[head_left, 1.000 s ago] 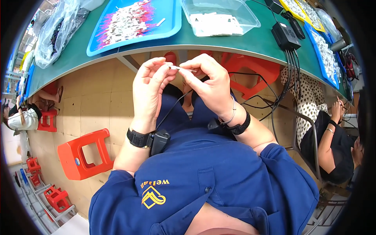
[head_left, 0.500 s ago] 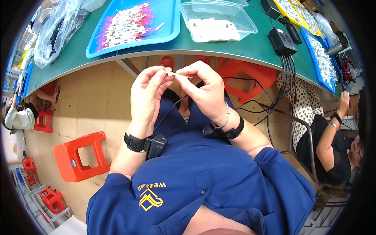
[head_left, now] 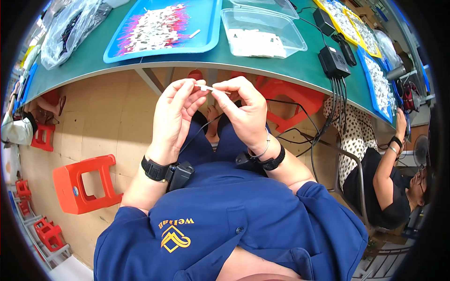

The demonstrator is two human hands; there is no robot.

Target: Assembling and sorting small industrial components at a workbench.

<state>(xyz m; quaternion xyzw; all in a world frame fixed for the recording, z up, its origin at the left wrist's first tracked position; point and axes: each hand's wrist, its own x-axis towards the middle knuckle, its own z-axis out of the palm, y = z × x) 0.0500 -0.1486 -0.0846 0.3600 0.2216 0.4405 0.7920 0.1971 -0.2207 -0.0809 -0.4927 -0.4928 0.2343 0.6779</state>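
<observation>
My left hand (head_left: 172, 112) and my right hand (head_left: 242, 105) meet just off the near edge of the table, in front of my body. Thumb and forefinger of each are pinched on a small thin white piece (head_left: 206, 88). It lies roughly level between them, and a narrow end pokes out past the right fingers. Its exact kind is too small to make out. Beyond the hands sits a blue tray (head_left: 187, 54) with a heap of small white pieces with pink-red strands (head_left: 157, 30). A clear plastic box (head_left: 300, 43) of white strips (head_left: 257, 43) stands beside it.
A black box with cables (head_left: 334, 62) stands at the right, its cables hanging over the edge. Blue and yellow trays (head_left: 375, 79) of white parts lie beyond. A plastic bag (head_left: 70, 35) is at far left. Red stools (head_left: 86, 185) stand below; another person (head_left: 389, 182) sits at right.
The view has shifted slightly, so the table and stools sit a little differently in it. Both hands keep their pinch on the small white piece, with only slight movement.
</observation>
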